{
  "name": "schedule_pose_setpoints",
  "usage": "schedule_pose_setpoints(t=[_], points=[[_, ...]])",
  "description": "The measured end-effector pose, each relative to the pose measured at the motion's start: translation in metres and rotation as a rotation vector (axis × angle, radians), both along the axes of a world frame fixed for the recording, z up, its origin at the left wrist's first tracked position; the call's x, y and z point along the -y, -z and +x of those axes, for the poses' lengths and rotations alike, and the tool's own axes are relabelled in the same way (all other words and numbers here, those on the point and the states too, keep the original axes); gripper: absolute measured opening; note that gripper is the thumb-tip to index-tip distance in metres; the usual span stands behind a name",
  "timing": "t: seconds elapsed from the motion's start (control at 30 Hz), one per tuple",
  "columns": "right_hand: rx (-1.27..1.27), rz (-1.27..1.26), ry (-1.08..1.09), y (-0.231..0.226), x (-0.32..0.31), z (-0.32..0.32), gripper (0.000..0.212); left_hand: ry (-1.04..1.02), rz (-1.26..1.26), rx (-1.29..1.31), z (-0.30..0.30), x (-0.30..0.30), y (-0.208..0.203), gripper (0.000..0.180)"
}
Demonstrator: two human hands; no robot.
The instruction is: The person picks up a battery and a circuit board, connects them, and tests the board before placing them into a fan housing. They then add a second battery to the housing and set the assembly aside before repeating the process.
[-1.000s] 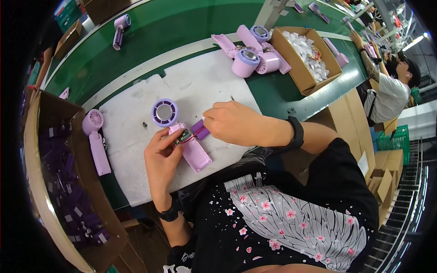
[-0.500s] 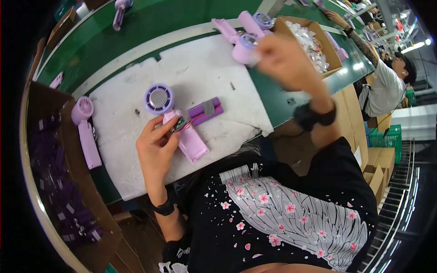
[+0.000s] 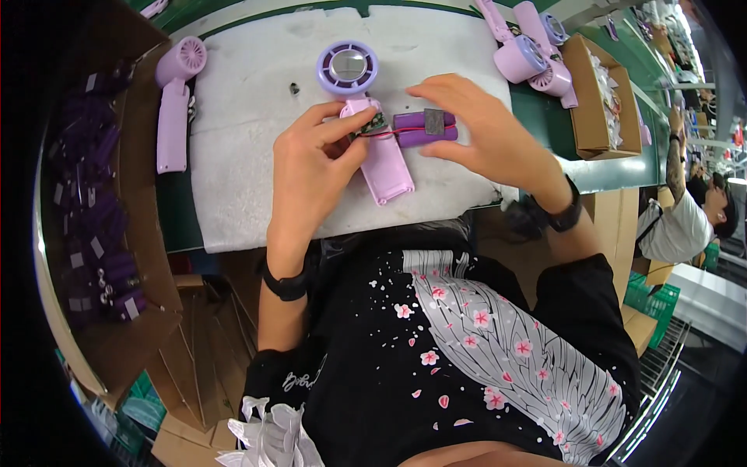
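Observation:
An opened pink handheld fan lies on the white foam sheet, its round purple head (image 3: 348,68) away from me and its hollow handle (image 3: 387,173) toward me. My left hand (image 3: 311,159) pinches the small green circuit board (image 3: 375,122) at the fan's neck. Red wires link that board to a purple two-cell battery pack (image 3: 412,129) with a grey pad (image 3: 434,122) on it, lying right of the handle. Around the pack's right end my right hand (image 3: 494,136) is open, thumb and fingers apart; whether it touches the pack I cannot tell.
A cardboard box (image 3: 148,187) of purple battery packs stands at left, beside another pink fan (image 3: 173,124). Several pink fan parts (image 3: 520,58) lie at far right, next to a carton (image 3: 591,117) of small white pieces. Another person (image 3: 685,222) sits farther right.
My right hand has come down from the fan parts at far right to the battery pack. My left hand stays at the circuit board. The whole view has shifted.

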State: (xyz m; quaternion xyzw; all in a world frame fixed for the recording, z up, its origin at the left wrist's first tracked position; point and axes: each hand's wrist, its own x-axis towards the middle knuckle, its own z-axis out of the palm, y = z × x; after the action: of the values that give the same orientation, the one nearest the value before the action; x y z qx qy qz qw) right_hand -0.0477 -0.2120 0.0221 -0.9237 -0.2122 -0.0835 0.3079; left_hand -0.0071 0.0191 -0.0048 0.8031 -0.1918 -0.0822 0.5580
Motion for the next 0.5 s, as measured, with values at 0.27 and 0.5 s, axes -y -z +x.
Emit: schedule_pose_setpoints(t=[0.27,0.5], points=[[-0.742,0.189,-0.083,-0.033,-0.003,0.009,0.062,0.013,0.039,0.075,-0.001,0.002,-0.005,0.034],[-1.222,0.871,-0.134,-0.033,-0.001,-0.008,0.076,0.039,0.067,0.194,0.0,0.003,0.002,0.035]])
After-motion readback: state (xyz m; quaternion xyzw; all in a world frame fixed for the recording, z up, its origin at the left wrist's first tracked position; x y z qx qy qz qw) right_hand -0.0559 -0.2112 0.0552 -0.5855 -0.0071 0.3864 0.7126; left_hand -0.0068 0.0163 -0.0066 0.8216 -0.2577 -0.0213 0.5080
